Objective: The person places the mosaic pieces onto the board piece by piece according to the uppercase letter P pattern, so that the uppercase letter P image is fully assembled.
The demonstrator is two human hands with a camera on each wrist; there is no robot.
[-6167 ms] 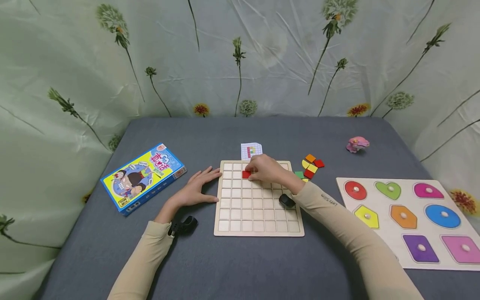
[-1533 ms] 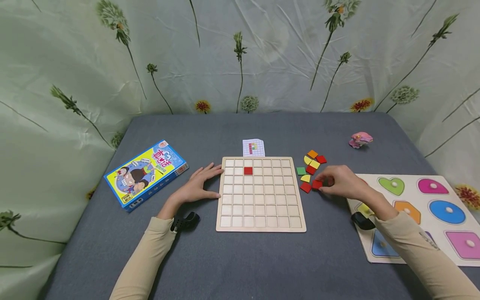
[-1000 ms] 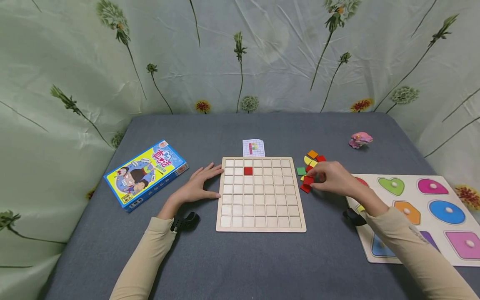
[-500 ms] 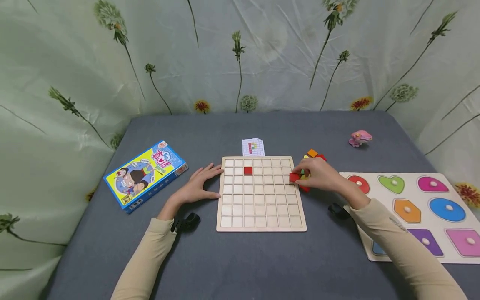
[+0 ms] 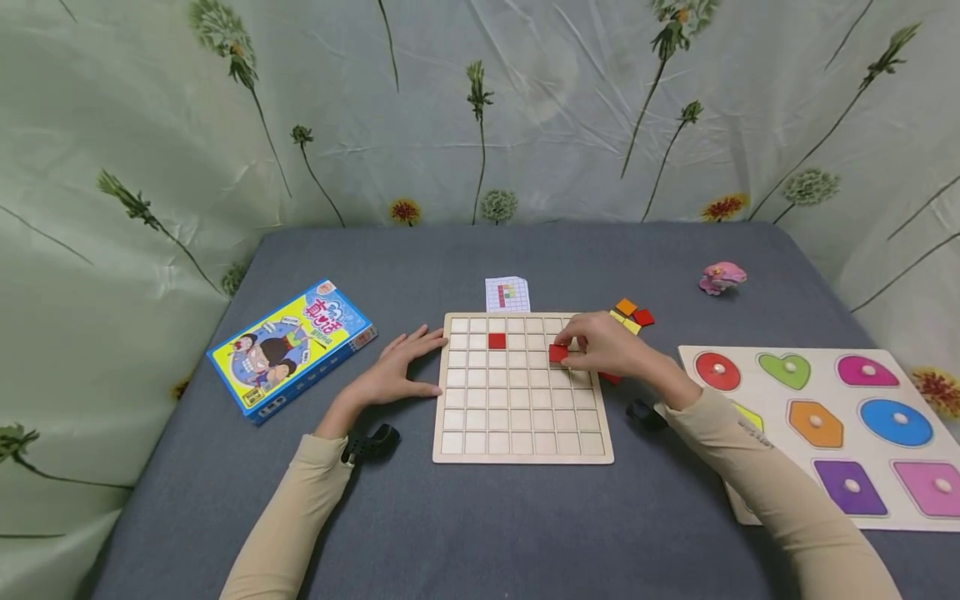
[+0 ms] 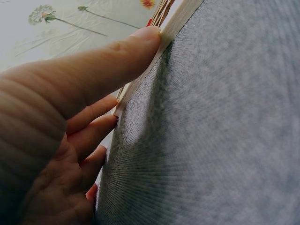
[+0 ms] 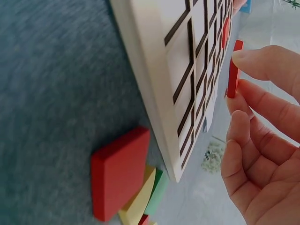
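Observation:
A pale wooden grid board [image 5: 522, 457] lies mid-table, with one red square tile [image 5: 497, 341] set in a cell of its second row. My right hand [image 5: 611, 346] pinches another red square tile [image 5: 557, 353] between thumb and fingers above the board's right part; the right wrist view shows this held tile [image 7: 234, 70] edge-on. My left hand [image 5: 393, 371] lies at the board's left edge, its fingers and thumb straight, the thumb [image 6: 117, 61] touching the board's side in the left wrist view. Behind the board sits a small card [image 5: 507, 294] printed with a coloured grid pattern.
Right of the board are loose tiles, partly hidden by my right hand: an orange tile [image 5: 626, 307], red tiles [image 5: 643, 317], yellow pieces and a green piece [image 7: 156, 192]. A knobbed shape puzzle [image 5: 772, 392] lies at right, a pink toy [image 5: 722, 278] behind it, a blue-yellow box [image 5: 291, 350] at left.
The first red tile was set down on the board. My right hand then picked up a second red tile from the loose pieces and carried it left over the board. The left hand stays put.

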